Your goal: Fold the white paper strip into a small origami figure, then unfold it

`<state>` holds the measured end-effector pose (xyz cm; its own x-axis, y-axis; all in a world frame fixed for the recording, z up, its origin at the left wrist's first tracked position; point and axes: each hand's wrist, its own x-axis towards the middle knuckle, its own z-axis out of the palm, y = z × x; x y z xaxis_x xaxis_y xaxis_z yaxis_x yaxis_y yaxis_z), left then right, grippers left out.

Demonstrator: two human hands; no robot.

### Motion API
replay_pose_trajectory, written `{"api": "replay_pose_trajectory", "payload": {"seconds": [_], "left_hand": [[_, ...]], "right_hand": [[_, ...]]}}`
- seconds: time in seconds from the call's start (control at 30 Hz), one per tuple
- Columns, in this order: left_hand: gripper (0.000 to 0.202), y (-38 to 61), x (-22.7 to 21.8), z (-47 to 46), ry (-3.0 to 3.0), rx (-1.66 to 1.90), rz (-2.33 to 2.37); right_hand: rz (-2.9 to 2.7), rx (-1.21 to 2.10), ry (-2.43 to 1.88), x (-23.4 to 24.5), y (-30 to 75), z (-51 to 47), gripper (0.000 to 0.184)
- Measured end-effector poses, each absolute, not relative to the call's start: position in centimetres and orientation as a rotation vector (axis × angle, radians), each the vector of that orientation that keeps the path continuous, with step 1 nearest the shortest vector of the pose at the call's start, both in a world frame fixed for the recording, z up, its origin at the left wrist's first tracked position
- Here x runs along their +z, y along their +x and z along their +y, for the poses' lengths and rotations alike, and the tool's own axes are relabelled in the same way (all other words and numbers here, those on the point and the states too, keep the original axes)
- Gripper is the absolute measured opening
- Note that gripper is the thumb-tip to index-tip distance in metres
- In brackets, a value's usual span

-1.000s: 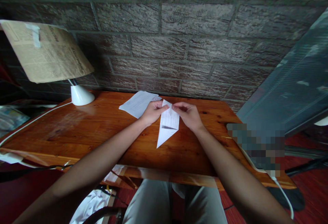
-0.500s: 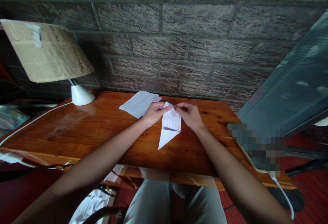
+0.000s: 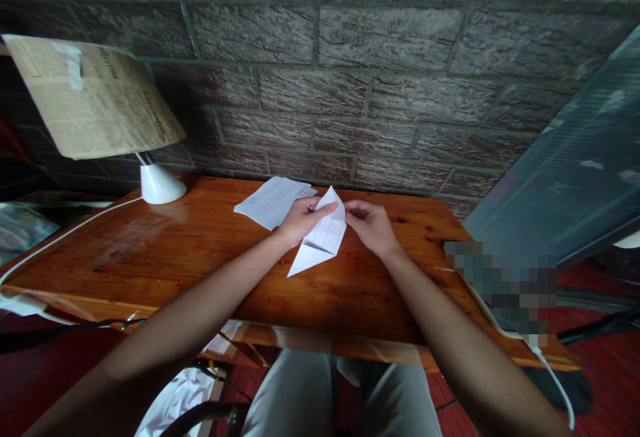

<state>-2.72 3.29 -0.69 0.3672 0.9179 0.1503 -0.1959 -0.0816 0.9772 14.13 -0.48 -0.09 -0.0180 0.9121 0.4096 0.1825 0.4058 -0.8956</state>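
Observation:
A folded white paper (image 3: pixel 320 240) with a pointed lower tip rests tilted on the wooden table (image 3: pixel 165 250). My left hand (image 3: pixel 299 218) pinches its upper left edge, fingers closed on it. My right hand (image 3: pixel 369 224) grips the upper right corner, fingers curled round the paper. Both hands meet at the top of the fold, near the table's far middle.
A stack of white sheets (image 3: pixel 270 201) lies just behind my left hand. A lamp with a white base (image 3: pixel 160 185) and a newspaper shade (image 3: pixel 93 97) stands far left, its white cord (image 3: pixel 55 240) trailing left. A brick wall (image 3: pixel 350 77) backs the table. Crumpled paper (image 3: pixel 175 400) lies below.
The folded paper has turned: its pointed tip swung to the left and its top corner lifted between my fingers. Both hands stayed at nearly the same spot.

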Motion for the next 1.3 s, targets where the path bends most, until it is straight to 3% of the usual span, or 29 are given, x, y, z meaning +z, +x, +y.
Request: {"api": "replay_pose_trajectory", "payload": {"seconds": [0.27,0.6,1.07,1.3], "left_hand": [[0.04,-2.7,-0.7,3.1,1.276,1.042,0.747],[0.04,-2.7,-0.2,3.1,1.111,1.003,0.711],[0.036,-2.7,-0.1,3.5,1.069,1.025,0.697],[0.036,-2.9,0.1,3.3,1.15,1.075,0.677]], "right_hand": [[-1.489,0.771,-1.036,0.0,14.0,-0.6,0.026],[-1.516,0.764,-1.024,0.2,14.0,-0.7,0.019],[-1.563,0.862,-1.008,0.9,13.8,-1.2,0.03],[-1.643,0.653,-1.057,0.2,14.0,-0.8,0.03]]}}
